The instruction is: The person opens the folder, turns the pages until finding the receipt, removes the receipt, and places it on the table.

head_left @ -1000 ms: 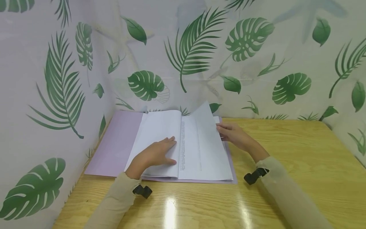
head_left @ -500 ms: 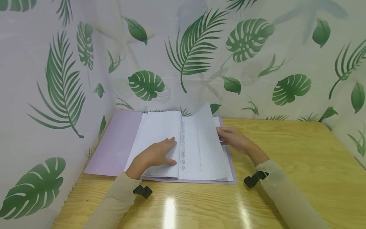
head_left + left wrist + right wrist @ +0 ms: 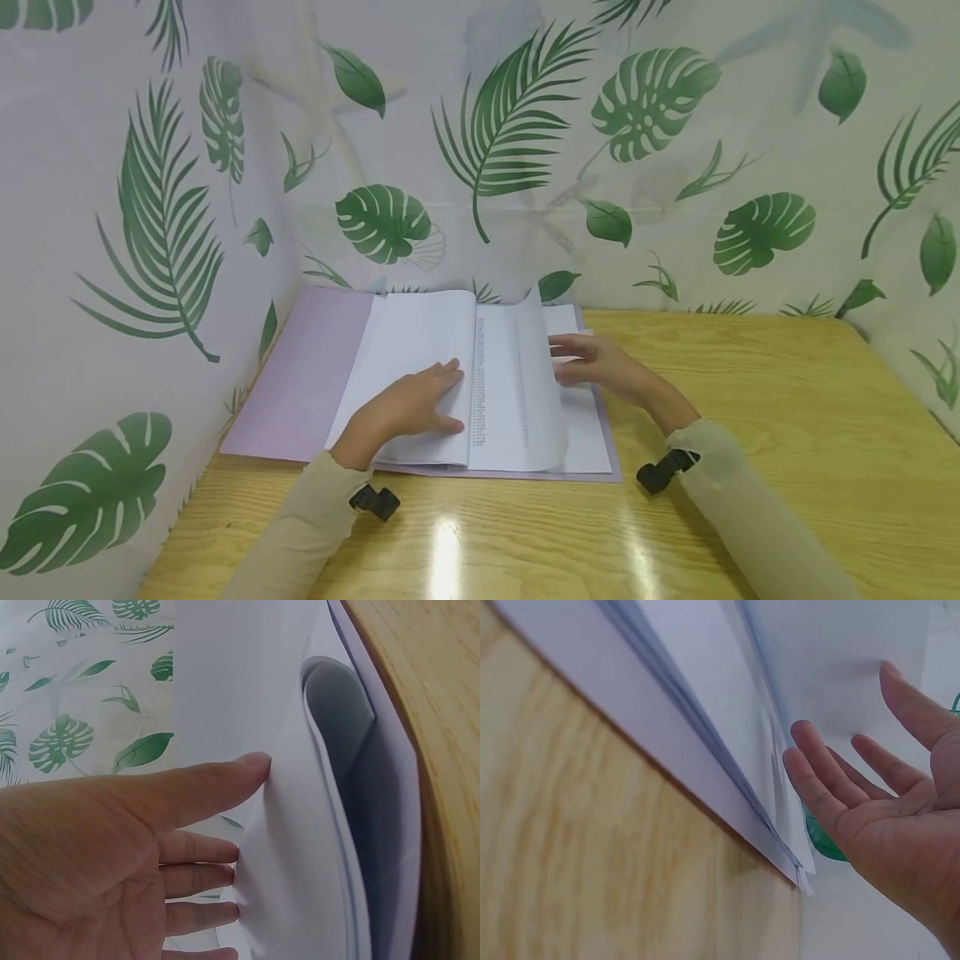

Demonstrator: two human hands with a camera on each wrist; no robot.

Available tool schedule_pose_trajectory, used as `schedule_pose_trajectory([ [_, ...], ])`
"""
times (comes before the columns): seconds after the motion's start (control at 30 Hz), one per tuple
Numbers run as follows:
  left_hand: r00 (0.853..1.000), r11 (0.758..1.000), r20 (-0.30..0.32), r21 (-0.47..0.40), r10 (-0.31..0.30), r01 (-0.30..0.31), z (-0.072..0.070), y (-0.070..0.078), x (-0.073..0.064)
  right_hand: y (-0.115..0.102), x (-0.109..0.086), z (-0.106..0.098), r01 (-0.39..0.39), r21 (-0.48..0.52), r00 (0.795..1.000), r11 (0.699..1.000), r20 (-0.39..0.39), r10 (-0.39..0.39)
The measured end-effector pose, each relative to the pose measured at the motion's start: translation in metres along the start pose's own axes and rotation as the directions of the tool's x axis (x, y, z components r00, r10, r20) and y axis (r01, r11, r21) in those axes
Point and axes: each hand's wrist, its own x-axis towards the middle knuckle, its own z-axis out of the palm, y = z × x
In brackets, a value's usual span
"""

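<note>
A purple folder (image 3: pixel 303 379) lies open, with white sheets inside it. My left hand (image 3: pixel 401 407) rests on the left-hand pages (image 3: pixel 423 329), its fingertips and thumb tip touching the paper; in the left wrist view those pages (image 3: pixel 289 847) bend over near the spine. On the right, a printed sheet (image 3: pixel 538 375) stands raised and curved toward the left. Behind its outer edge is my right hand (image 3: pixel 607 367), fingers extended. From the right wrist view, the thumb and a fingertip of the right hand (image 3: pixel 889 795) meet the back of the raised sheet (image 3: pixel 832 660).
The folder lies on a wooden table (image 3: pixel 750 400), close to the leaf-patterned back covering (image 3: pixel 675 183). A similar covering (image 3: pixel 90 250) rises along the left side. More white sheets (image 3: pixel 588 437) lie under the raised one. Each wrist wears a black device (image 3: pixel 660 471).
The right-hand sheet has swung left and bent more, baring the sheet beneath. My right hand has moved slightly left, from gripping the sheet's edge to extended fingers behind it. My left hand stays put.
</note>
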Motion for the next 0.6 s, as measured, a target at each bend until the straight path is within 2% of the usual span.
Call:
schedule_pose_trajectory([
  [0.3, 1.0, 1.0, 0.004, 0.001, 0.0, 0.0, 0.002, -0.001, 0.001, -0.004, 0.002, 0.008, -0.046, 0.035, 0.999, 0.998, 0.017, 0.045],
  [0.6, 1.0, 1.0, 0.001, 0.015, 0.001, -0.001, 0.001, -0.001, 0.002, -0.009, 0.009, 0.02, -0.028, 0.014, 0.999, 1.0, 0.045, 0.027],
])
